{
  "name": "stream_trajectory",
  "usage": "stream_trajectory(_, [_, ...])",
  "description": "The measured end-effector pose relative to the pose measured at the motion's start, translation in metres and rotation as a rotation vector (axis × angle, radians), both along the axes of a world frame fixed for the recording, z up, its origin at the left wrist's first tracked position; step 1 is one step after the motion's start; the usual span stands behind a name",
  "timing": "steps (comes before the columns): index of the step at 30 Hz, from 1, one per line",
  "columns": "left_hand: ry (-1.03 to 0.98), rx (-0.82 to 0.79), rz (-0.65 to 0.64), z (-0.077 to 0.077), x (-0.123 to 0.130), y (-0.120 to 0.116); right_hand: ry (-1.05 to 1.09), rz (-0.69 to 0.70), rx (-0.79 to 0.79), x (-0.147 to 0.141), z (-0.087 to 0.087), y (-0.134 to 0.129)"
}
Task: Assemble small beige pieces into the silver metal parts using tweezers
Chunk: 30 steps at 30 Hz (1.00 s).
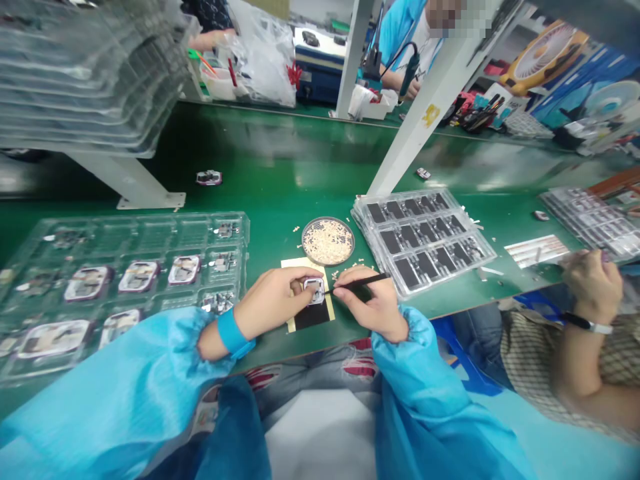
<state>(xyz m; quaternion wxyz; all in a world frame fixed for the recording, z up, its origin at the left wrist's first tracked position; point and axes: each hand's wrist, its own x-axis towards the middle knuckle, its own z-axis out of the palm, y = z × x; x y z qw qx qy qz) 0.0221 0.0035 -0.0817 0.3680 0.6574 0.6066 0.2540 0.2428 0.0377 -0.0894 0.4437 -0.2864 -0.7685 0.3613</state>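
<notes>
Between the fingers of my left hand (280, 298) is a small rounded-square device housing (315, 291), white-rimmed with electronic parts inside. It sits over a black pad (311, 316) bordered in yellow tape. My right hand (371, 301) grips dark tweezers (363, 283) like a pen, their tip at the housing's right edge. Whether the tips hold a part is too small to tell. Just beyond my hands lies a round dish (328, 241) full of tiny pale and dark pieces, some scattered beside it.
A clear tray (165, 230) of housings and parts lies left. Stacked trays (420, 240) with black screens stand right of the dish. A slanted white post (425, 113) and another post's foot (150, 199) rise from the bench. A co-worker's hand (593, 287) is at far right.
</notes>
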Motion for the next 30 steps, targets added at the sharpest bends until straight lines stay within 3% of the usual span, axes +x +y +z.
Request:
stream_trajectory(9, [-0.014, -0.015, -0.005, -0.003, -0.003, 0.001, 0.107, 0.210, -0.278, 0.011, 0.001, -0.008])
stream_trajectory(13, [-0.062, -0.016, -0.008, -0.004, -0.005, 0.000, 0.171, 0.221, -0.337, 0.033, 0.016, -0.020])
stream_trajectory(15, [-0.201, -0.005, -0.009, -0.002, -0.005, 0.000, 0.179, 0.103, -0.308, 0.050, 0.033, -0.012])
stream_trajectory(17, [-0.333, 0.010, 0.010, 0.000, -0.006, -0.001, 0.092, -0.143, -0.204, 0.073, 0.053, 0.012])
stream_trajectory(20, [-0.403, 0.003, 0.067, 0.004, -0.010, 0.000, -0.277, -0.663, 0.083, 0.118, 0.085, 0.067])
stream_trajectory(22, [-0.451, -0.021, 0.100, 0.005, -0.012, 0.002, -0.692, -0.924, 0.011, 0.152, 0.100, 0.102])
stream_trajectory(23, [-0.483, -0.038, 0.115, 0.005, -0.014, 0.003, -0.884, -0.980, -0.101, 0.167, 0.104, 0.115])
stream_trajectory(25, [-0.540, -0.077, 0.140, 0.004, -0.015, 0.005, -1.026, -1.028, -0.216, 0.194, 0.107, 0.130])
stream_trajectory(30, [-0.584, -0.148, 0.162, 0.006, -0.012, 0.005, -1.089, -1.062, -0.287, 0.222, 0.087, 0.131])
